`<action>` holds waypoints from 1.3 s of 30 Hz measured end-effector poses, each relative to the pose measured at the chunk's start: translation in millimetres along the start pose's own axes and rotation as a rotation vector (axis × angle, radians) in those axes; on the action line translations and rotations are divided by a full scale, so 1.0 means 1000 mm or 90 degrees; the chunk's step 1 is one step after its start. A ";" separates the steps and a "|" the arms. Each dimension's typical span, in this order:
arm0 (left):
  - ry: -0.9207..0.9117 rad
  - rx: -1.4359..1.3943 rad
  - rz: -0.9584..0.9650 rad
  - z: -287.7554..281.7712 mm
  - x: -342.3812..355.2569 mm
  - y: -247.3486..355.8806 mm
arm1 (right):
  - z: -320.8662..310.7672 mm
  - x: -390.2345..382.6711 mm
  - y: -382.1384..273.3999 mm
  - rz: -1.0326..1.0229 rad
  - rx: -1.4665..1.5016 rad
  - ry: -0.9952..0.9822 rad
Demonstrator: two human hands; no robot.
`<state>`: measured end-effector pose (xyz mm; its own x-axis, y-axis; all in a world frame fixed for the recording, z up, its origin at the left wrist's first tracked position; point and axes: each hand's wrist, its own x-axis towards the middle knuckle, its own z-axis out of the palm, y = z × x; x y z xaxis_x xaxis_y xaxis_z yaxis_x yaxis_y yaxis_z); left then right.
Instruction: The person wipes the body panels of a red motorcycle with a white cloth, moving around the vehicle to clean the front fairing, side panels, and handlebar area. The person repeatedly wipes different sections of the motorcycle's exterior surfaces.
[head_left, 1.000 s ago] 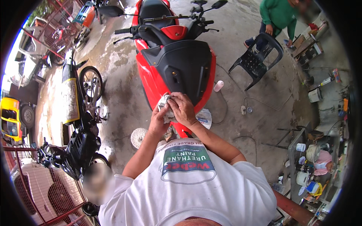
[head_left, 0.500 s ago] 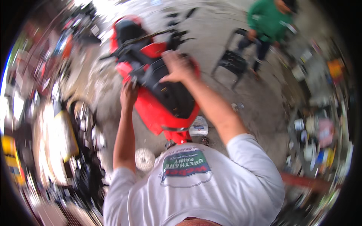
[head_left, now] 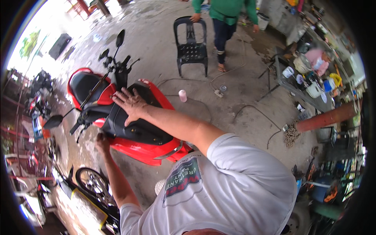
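Observation:
A red and black scooter (head_left: 139,150) stands in front of me, its nose toward my body and its black seat (head_left: 85,83) at the far end. My right hand (head_left: 131,105) lies with fingers spread over the black front panel (head_left: 147,127), below the handlebar. At the scooter's left flank, low beside the red bodywork, is my left hand (head_left: 102,143). Its fingers look curled in, partly hidden, and I cannot make out what they hold.
A person in a green top (head_left: 231,11) stands beyond, one hand on a black plastic chair (head_left: 192,53). A pink bottle (head_left: 182,96) and cables lie on the concrete floor. Right: a cluttered table (head_left: 291,84) and a red post (head_left: 329,116). Another motorcycle (head_left: 92,182) is at the lower left.
My view has swung right, so the scooter now lies further left. My right hand stays spread at the front panel, my left at its side. The person in green now stands upright behind the chair.

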<state>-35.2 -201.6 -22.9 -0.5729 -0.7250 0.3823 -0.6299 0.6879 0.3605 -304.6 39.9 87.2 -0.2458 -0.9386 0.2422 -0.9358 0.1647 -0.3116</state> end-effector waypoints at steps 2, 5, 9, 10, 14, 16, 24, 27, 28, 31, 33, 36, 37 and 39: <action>0.199 0.085 0.061 -0.001 -0.009 -0.048 | -0.004 0.012 -0.024 -0.030 0.015 0.022; 0.057 0.243 0.118 -0.025 -0.021 -0.085 | -0.010 0.017 -0.049 -0.078 -0.015 0.045; 0.268 -0.074 -0.011 0.014 -0.062 0.055 | -0.025 0.019 -0.020 -0.078 -0.067 0.037; 0.319 -0.074 -0.002 0.011 -0.067 0.096 | -0.029 0.025 -0.010 -0.055 -0.068 -0.003; 0.227 -0.078 -0.158 -0.015 -0.048 0.077 | -0.009 0.063 -0.017 -0.067 -0.005 -0.057; 0.182 -0.049 -0.250 -0.025 -0.021 0.031 | -0.001 0.072 -0.040 -0.085 -0.029 -0.029; 0.255 -0.119 0.002 -0.005 -0.083 0.094 | 0.004 0.071 -0.022 -0.035 -0.074 -0.009; 0.141 -0.147 -0.272 -0.013 -0.025 0.016 | 0.004 0.078 -0.039 -0.065 -0.054 -0.013; 0.151 -0.236 -0.351 -0.017 -0.016 0.008 | 0.004 0.079 -0.040 -0.066 -0.057 -0.024; 0.438 -0.293 -0.248 0.018 -0.066 0.050 | 0.003 0.079 -0.026 -0.055 -0.062 -0.045; 0.484 -0.337 -0.355 0.067 -0.146 0.087 | 0.003 0.081 -0.031 -0.074 -0.071 -0.028; 0.366 -0.377 -0.423 0.053 -0.172 0.107 | 0.002 0.079 -0.023 -0.069 -0.089 -0.033; 0.287 -0.437 -0.477 0.038 -0.145 0.086 | 0.000 0.080 -0.023 -0.069 -0.083 -0.038; 0.270 -0.470 -0.486 0.029 -0.112 0.036 | 0.005 0.085 -0.032 -0.085 -0.057 -0.059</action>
<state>-8.8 -96.5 -77.9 0.1385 -0.9889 0.0544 -0.1953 0.0266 0.9804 -294.5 -46.7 113.5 -0.0979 -0.9770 0.1895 -0.9782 0.0594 -0.1989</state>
